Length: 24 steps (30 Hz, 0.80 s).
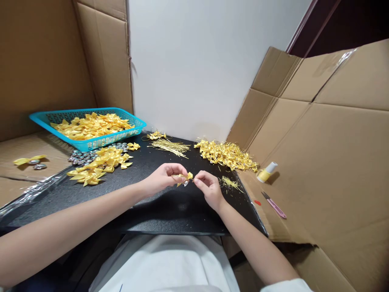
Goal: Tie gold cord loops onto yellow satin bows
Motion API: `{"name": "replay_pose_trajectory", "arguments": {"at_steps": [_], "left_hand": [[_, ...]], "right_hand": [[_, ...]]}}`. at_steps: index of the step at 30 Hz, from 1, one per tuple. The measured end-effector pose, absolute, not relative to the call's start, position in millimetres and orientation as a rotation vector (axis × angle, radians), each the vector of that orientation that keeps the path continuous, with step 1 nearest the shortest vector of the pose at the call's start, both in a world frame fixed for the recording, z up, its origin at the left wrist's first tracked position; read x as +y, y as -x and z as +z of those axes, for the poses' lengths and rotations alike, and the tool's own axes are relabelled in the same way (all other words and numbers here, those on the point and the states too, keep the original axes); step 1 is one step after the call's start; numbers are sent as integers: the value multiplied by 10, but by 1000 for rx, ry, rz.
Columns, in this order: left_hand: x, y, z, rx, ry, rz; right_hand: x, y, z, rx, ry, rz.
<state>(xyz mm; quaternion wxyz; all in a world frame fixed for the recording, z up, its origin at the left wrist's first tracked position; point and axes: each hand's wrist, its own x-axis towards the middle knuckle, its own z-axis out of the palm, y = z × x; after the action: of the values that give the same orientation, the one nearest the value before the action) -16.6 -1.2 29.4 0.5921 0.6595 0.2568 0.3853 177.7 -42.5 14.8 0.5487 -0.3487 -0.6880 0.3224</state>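
Note:
Above the black table, my left hand pinches a small yellow ribbon bow between thumb and fingers. A shiny silver bead shows at the bow's lower side. My right hand is closed in a pinch just to the right of the bow. Its fingertips seem to grip a thin strand at the bow's edge, too fine to make out for certain. Beyond the hands lies a bundle of gold twist ties. A heap of tied yellow bows is at the back right.
A blue basket full of yellow bows stands back left. Loose bows and silver beads lie in front of it. Wire clippings, a white-capped bottle and pink-handled snips are right. Cardboard walls flank the table.

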Motion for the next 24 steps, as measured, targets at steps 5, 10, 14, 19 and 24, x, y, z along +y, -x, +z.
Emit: {"name": "replay_pose_trajectory", "arguments": {"at_steps": [5, 10, 14, 19, 24], "left_hand": [[-14, 166, 305, 605, -1528, 898], [7, 176, 273, 611, -1523, 897], [1, 172, 275, 614, -1523, 899], [-19, 165, 307, 625, -1522, 911], [-27, 161, 308, 632, -1517, 921]], "right_hand": [[-434, -1786, 152, -1628, 844, 721], [-432, -1786, 139, -1627, 846, 696], [-436, -1781, 144, -1630, 847, 686], [-434, -1782, 137, -1626, 860, 657], [-430, -1789, 117, -1630, 867, 621]]}}
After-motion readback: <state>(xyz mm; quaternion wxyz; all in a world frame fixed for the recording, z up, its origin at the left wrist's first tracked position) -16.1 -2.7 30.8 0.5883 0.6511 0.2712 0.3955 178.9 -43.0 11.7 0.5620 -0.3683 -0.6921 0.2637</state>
